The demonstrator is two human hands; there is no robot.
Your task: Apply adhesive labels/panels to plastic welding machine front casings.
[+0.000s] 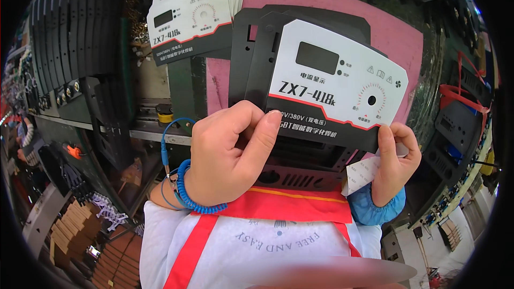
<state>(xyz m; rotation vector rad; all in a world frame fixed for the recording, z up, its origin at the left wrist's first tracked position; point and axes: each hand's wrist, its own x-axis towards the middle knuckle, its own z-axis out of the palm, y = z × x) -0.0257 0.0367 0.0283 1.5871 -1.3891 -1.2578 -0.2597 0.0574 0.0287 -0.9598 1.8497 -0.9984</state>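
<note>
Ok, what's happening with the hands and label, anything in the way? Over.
Left fingers gripping white-and-black label by lower left edge. Right fingers at its lower right corner. Left thumb covering some print; white paper piece beside right fingers.

Set in a cluttered, brightly lit workshop.
Built around a dark green surface (190, 83), partly covered by a pink sheet (399, 28) and edged at left by a pale metal rail (179, 139); opens below right onto pale floor (411, 244), below left onto brown, dark-lined ground (113, 268).
</note>
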